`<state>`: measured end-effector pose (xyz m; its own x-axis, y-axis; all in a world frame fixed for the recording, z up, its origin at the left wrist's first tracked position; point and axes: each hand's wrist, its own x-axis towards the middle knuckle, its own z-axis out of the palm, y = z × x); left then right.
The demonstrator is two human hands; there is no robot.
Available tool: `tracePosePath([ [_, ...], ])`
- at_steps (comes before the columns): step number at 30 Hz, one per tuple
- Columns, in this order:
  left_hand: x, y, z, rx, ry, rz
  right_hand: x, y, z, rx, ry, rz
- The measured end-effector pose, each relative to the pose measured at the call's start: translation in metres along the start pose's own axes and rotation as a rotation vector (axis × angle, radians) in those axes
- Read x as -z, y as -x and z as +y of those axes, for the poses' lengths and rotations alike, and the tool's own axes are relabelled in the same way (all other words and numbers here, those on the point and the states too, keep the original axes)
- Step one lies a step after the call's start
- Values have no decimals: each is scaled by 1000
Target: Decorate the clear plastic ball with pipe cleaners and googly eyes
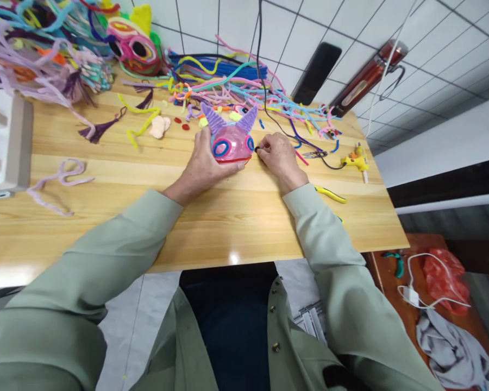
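A pink, rounded animal head [233, 140] with purple pipe-cleaner ears, blue-ringed eyes and a red line along its lower edge sits on the wooden table. My left hand [204, 165] is wrapped round its left side, thumb along the front bottom. Close by the right eye, my right hand [280, 157] pinches a small black piece [257, 149] between thumb and fingertips. Whether that piece touches the head I cannot tell. Behind the head lie a yellow-green piece and a small eye-like piece, partly hidden by the ears.
Heaps of coloured pipe cleaners [224, 81] line the tiled wall, beside a finished-looking colourful mask [136, 46]. To the right are a yellow glue gun [356, 161] with its cord, small scissors [315, 155] and yellow-handled pliers [331, 194]. A phone [317, 73] and red flask [369, 79] stand behind.
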<state>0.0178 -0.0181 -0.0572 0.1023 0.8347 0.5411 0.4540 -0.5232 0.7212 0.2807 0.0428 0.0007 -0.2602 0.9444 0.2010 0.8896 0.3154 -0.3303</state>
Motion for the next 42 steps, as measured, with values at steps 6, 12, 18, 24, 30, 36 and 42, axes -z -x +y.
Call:
tracePosePath([
  [6, -8, -5, 8, 43, -1, 69, 32, 19, 9, 98, -444, 242],
  [12, -19, -9, 21, 12, -45, 74, 40, 63, -56, 301, -576, 276],
  [18, -16, -8, 29, -16, -84, 12, 23, 73, -84, 339, -361, 291],
  [24, -23, -9, 23, -20, -79, 27, 27, 70, -85, 292, -246, 249],
  [30, -27, -7, 16, -51, -61, 40, 29, 70, -89, 242, -186, 211],
  [36, -25, -6, 12, -81, -51, 37, 24, 69, -85, 277, -167, 254],
  [42, -17, -6, 14, -106, -68, -48, 22, 71, -87, 254, -184, 247],
])
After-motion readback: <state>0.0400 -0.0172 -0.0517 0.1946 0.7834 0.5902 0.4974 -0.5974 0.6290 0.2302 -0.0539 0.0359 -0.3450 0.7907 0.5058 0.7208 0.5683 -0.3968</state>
